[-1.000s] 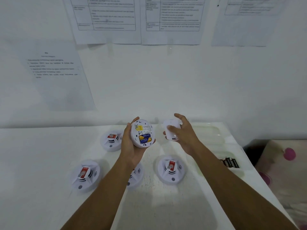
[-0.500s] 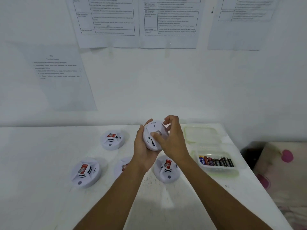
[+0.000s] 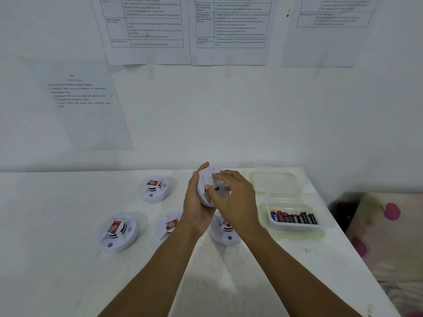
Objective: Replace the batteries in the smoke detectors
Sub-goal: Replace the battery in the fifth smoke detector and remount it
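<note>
My left hand (image 3: 196, 207) grips a white round smoke detector (image 3: 208, 179) from its left side, above the table, its back facing me. My right hand (image 3: 235, 197) curls its fingers over the white back cover of that detector, hiding most of it. Several more white smoke detectors with red labels lie on the table: one at the back (image 3: 155, 188), one at the front left (image 3: 117, 232), one partly behind my left wrist (image 3: 169, 225), one under my right wrist (image 3: 225, 234). A clear plastic box (image 3: 295, 225) holds several batteries (image 3: 293, 217).
The box's clear lid (image 3: 274, 181) lies behind it on the white table (image 3: 57, 259). The table's right edge runs past the box, with a pink-spotted fabric (image 3: 389, 236) beyond it. Printed sheets (image 3: 146, 24) hang on the white wall behind.
My right hand brought the white back cover from the right onto the detector in my left hand. The open battery side seen earlier is now covered.
</note>
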